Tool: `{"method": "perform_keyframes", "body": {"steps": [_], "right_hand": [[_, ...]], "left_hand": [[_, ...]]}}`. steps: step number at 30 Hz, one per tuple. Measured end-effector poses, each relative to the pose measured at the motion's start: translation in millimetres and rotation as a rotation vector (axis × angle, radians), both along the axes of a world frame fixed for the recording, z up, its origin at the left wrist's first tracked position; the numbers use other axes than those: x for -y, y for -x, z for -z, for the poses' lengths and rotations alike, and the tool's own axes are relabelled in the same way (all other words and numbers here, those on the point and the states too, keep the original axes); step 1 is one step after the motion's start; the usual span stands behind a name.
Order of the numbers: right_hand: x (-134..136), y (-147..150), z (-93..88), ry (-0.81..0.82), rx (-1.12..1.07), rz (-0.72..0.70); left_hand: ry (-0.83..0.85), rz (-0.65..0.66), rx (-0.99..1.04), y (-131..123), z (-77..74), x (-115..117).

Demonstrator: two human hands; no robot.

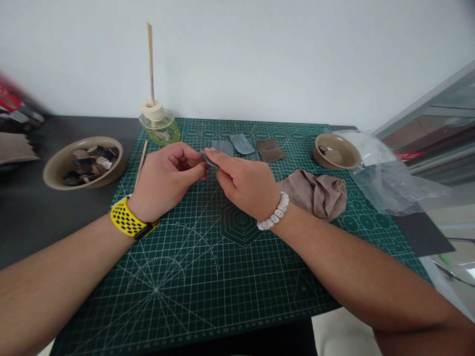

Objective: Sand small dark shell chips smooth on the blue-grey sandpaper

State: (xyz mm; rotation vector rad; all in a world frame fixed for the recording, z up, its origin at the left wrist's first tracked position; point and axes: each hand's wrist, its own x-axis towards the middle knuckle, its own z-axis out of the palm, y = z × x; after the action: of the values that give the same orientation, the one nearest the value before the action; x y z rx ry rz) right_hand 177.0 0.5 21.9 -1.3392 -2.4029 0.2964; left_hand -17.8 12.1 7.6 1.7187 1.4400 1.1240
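Note:
My left hand (166, 173), with a yellow watch strap at the wrist, is closed in a pinch above the green cutting mat (193, 296). Whatever its fingertips hold is hidden. My right hand (247, 180), wearing a white bead bracelet (273, 212), grips a small grey-blue piece of sandpaper (208, 157) and presses it against the left fingertips. Just beyond the hands lie a flat grey sheet (221, 146), a curled grey-blue piece (242, 144) and a brown square (270, 150), all looking like worn sandpaper. A crumpled brown cloth (315, 194) rests beside my right wrist.
At left stands a bowl (55, 170) of dark and brown chunks. A smaller bowl (343, 157) at right holds one small dark piece, with a clear plastic bag (393, 178) alongside. Toward the wall are a glass diffuser bottle (159, 126) and a thin wooden stick (141, 160).

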Motion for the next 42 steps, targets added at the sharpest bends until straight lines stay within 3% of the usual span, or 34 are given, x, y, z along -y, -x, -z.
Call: {"method": "perform_keyframes", "body": {"steps": [12, 17, 26, 36, 42], "right_hand": [[-1.6, -0.8, 0.7, 0.014, 0.05, 0.044], [0.6, 0.2, 0.0, -0.003, 0.028, -0.014], [-3.1, -0.5, 0.6, 0.015, 0.032, 0.025], [-2.3, 0.4, 0.7, 0.046, 0.012, -0.036], [-1.6, -0.3, -1.6, 0.028, 0.002, -0.021]], "left_hand": [[0.011, 0.024, 0.081, -1.7, -0.1, 2.3], [0.006, 0.021, 0.023, -0.6, -0.7, 1.0], [0.055, 0.062, 0.177, -4.4, 0.3, 0.2], [0.039, 0.149, 0.075, 0.8, 2.8, -4.1], [0.091, 0.146, 0.26, -2.0, 5.4, -2.9]]}}
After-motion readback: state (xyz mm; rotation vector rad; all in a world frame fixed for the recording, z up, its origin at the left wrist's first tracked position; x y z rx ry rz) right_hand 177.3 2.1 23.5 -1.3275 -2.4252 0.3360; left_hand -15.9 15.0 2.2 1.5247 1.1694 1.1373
